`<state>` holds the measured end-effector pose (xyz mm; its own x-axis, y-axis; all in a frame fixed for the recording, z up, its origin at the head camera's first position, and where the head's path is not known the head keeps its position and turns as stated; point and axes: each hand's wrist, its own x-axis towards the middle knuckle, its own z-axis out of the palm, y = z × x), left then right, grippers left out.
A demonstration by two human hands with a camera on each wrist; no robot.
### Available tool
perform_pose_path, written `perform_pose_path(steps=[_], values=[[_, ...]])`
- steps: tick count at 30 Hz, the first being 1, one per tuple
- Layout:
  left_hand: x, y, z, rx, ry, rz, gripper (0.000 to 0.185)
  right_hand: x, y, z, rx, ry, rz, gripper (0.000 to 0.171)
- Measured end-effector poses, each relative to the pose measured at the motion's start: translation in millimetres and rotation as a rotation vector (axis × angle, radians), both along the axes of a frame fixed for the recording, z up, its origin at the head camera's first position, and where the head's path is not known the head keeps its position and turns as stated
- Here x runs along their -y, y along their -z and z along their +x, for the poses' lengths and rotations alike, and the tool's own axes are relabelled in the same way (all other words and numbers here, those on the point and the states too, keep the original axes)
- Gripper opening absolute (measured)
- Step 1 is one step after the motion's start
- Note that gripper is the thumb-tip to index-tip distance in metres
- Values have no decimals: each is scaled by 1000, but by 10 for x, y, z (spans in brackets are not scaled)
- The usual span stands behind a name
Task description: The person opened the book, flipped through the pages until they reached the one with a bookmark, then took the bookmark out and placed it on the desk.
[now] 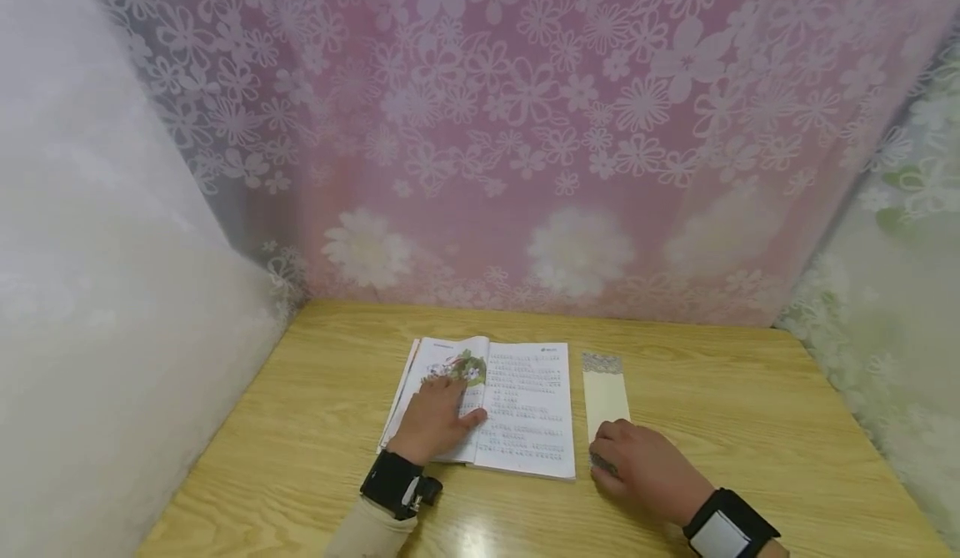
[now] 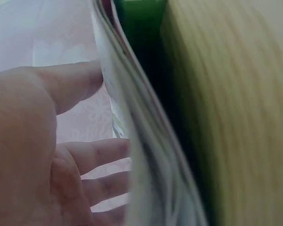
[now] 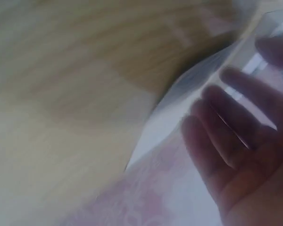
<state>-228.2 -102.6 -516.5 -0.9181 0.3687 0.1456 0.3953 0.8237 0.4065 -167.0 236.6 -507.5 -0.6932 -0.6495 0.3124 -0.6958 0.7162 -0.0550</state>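
An open book (image 1: 525, 408) lies on the wooden table, printed text on its right page and a coloured picture on the left. My left hand (image 1: 435, 416) rests spread on the left page, thumb near the spine. In the left wrist view its fingers (image 2: 106, 153) meet the page, and the page edges show side-on. To the right of the book lies a long cream paper strip (image 1: 607, 397) with grey patterned ends. Over its near end is my right hand (image 1: 645, 466), thumb and fingers apart with the grey end showing between them. The right wrist view shows fingers (image 3: 231, 113) gently bent at the strip.
The wooden table (image 1: 300, 458) extends around the book and strip. A pink floral curtain (image 1: 480, 166) hangs along its back edge. Pale sheets hang at the left (image 1: 135, 291) and right (image 1: 900, 291) sides.
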Motion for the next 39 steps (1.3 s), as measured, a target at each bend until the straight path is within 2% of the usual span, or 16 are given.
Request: perform_pose_path(steps=[2,5,7,10,12,15,20,23,25,27,31,35,37,39], values=[[72,16,-1,-4,-1,51,61,135,-2,-26,-2,3,-21,11],[193,42,18,-30,-31,118,57,343,5,-66,32,9,-30,21],[270,42,69,-37,-88,150,58,452,12,-83,56,12,-15,25],[359,26,171,-26,-225,131,63,547,26,-100,74,17,5,18],[405,-6,245,11,-325,95,65,575,27,-101,74,24,16,12],[457,-60,330,79,-429,41,71,592,10,-93,71,32,23,9],[495,-118,394,221,-475,58,79,620,-10,-81,80,23,29,9],[536,-126,394,276,-481,92,81,643,15,-80,83,21,32,9],[594,-119,381,301,-468,119,79,658,30,-78,85,21,35,9],[673,-98,355,330,-434,163,68,673,23,-72,90,20,33,9],[829,-119,311,351,-302,331,46,675,6,-62,100,10,25,12],[794,-353,304,297,-100,538,31,638,2,-53,103,10,20,19],[652,-493,322,254,6,604,29,613,-3,-50,106,5,6,23],[444,-583,352,207,100,632,32,579,-1,-51,123,-14,-20,23]])
